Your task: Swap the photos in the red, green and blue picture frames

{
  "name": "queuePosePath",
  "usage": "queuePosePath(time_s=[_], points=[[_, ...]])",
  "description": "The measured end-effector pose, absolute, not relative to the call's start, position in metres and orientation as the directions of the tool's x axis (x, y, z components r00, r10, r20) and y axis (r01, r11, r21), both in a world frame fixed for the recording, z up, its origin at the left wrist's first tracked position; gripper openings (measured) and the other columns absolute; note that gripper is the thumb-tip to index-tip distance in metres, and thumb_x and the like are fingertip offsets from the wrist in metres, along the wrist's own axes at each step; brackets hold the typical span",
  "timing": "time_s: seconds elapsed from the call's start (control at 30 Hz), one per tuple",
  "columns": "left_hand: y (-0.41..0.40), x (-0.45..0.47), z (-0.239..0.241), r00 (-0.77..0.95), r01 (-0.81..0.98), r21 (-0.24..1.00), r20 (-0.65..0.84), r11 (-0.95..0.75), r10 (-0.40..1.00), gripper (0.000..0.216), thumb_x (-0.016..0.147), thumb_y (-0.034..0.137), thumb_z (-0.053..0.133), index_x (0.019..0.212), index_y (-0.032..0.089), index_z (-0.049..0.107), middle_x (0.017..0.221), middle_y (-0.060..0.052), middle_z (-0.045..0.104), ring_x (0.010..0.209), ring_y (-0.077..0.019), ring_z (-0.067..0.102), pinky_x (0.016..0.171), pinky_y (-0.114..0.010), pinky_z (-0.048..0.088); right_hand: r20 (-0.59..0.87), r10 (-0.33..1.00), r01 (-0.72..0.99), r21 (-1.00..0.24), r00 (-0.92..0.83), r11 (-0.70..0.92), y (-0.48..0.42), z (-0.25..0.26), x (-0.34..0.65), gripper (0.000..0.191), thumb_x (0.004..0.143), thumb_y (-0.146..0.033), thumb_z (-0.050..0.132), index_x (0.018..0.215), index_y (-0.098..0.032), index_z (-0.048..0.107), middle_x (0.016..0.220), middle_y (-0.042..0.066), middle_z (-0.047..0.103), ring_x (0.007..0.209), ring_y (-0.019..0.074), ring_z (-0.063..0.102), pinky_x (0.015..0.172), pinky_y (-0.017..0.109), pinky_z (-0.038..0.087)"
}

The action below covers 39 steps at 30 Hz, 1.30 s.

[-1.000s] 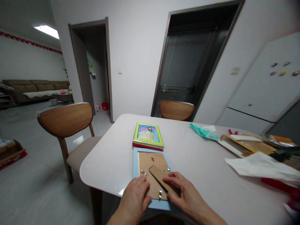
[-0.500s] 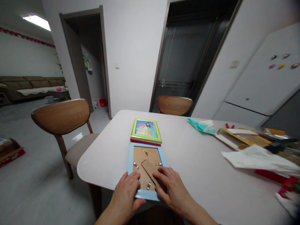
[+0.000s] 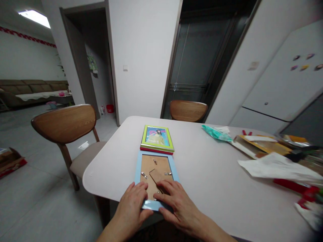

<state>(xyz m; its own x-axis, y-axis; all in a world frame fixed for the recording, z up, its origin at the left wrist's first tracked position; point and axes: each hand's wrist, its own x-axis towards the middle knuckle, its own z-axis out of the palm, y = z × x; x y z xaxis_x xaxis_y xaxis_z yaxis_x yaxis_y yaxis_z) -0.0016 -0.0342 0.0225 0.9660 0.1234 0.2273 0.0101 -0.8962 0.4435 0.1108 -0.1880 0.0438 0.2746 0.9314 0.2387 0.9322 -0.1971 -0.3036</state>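
Note:
A light-blue picture frame lies face down at the table's near edge, its brown backing board upward. Metal turn clips sit around the board, and a stand flap lies on it. My left hand grips the frame's near left corner, thumb at the front edge and fingers over the side. My right hand is closed at the near right corner, its index fingertip on the near clip, which is partly hidden. Just beyond lies a green picture frame with a picture of a figure, stacked on a red one.
On the right of the white table are a teal packet, a yellow padded envelope and a white sheet. Wooden chairs stand at the left and far side.
My right hand has shifted left, and its index finger has moved from the stand flap onto the near clip. My left hand keeps hold of the blue frame. The view has tilted slightly.

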Motion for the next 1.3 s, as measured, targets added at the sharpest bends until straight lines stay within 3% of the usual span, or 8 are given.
queuePosePath(time_s=[0.4,0.67,0.83,1.03,1.17,1.3], points=[[-0.035,-0.002,0.023,0.966,0.008,0.419,0.231,-0.908,0.115,0.024,0.065,0.018,0.061,0.087,0.019,0.052,0.117,-0.010,0.052,0.110,-0.0241,0.044,0.095,-0.049,0.031,0.237,0.931,0.948,-0.222,0.278,-0.227,-0.192,0.034,0.107,0.032,0.077,-0.034,0.045,0.109,-0.028,0.049,0.115,0.006,0.045,0.103,0.0227,0.037,0.085,0.039,0.029],[-0.034,-0.001,0.022,0.969,0.000,0.424,0.225,-0.906,0.106,0.027,0.062,0.018,0.064,0.087,0.017,0.052,0.118,-0.011,0.051,0.111,-0.0236,0.043,0.096,-0.047,0.030,0.219,0.941,0.944,-0.267,0.258,-0.197,-0.190,0.039,0.108,0.030,0.078,-0.034,0.045,0.106,-0.029,0.050,0.106,0.004,0.050,0.096,0.0212,0.039,0.082,0.036,0.029],[-0.031,0.000,0.020,0.973,0.004,0.419,0.210,-0.908,0.101,0.029,0.063,0.020,0.063,0.089,0.018,0.052,0.118,-0.009,0.051,0.111,-0.0235,0.043,0.096,-0.048,0.030,0.145,0.964,0.930,-0.328,0.224,-0.167,-0.187,0.039,0.113,0.037,0.069,-0.035,0.056,0.105,-0.029,0.050,0.104,0.002,0.050,0.096,0.0199,0.037,0.083,0.035,0.028],[-0.032,-0.001,0.022,0.980,0.042,0.408,0.161,-0.912,0.117,0.036,0.063,0.022,0.065,0.095,0.017,0.053,0.119,-0.010,0.050,0.113,-0.0233,0.042,0.097,-0.046,0.029,0.180,0.947,0.908,-0.377,0.267,-0.184,-0.185,0.039,0.108,0.030,0.064,-0.026,0.060,0.093,-0.027,0.055,0.094,0.001,0.050,0.092,0.0184,0.039,0.081,0.033,0.030],[-0.033,-0.001,0.024,0.979,0.055,0.415,0.155,-0.908,0.131,0.034,0.060,0.019,0.067,0.092,0.016,0.053,0.119,-0.010,0.049,0.113,-0.0231,0.041,0.098,-0.045,0.027,0.271,0.924,0.900,-0.411,0.271,-0.144,-0.188,0.036,0.114,0.026,0.068,-0.025,0.054,0.095,-0.025,0.056,0.097,0.004,0.050,0.092,0.0183,0.042,0.081,0.033,0.034],[-0.036,0.001,0.028,0.973,0.077,0.440,0.161,-0.895,0.163,0.032,0.055,0.020,0.071,0.081,0.018,0.053,0.118,-0.009,0.051,0.111,-0.0235,0.043,0.098,-0.045,0.028,0.374,0.762,0.835,-0.387,0.529,-0.390,-0.188,0.027,0.143,0.026,0.076,-0.021,0.042,0.097,-0.018,0.057,0.097,0.009,0.051,0.090,0.0193,0.044,0.079,0.032,0.036]])
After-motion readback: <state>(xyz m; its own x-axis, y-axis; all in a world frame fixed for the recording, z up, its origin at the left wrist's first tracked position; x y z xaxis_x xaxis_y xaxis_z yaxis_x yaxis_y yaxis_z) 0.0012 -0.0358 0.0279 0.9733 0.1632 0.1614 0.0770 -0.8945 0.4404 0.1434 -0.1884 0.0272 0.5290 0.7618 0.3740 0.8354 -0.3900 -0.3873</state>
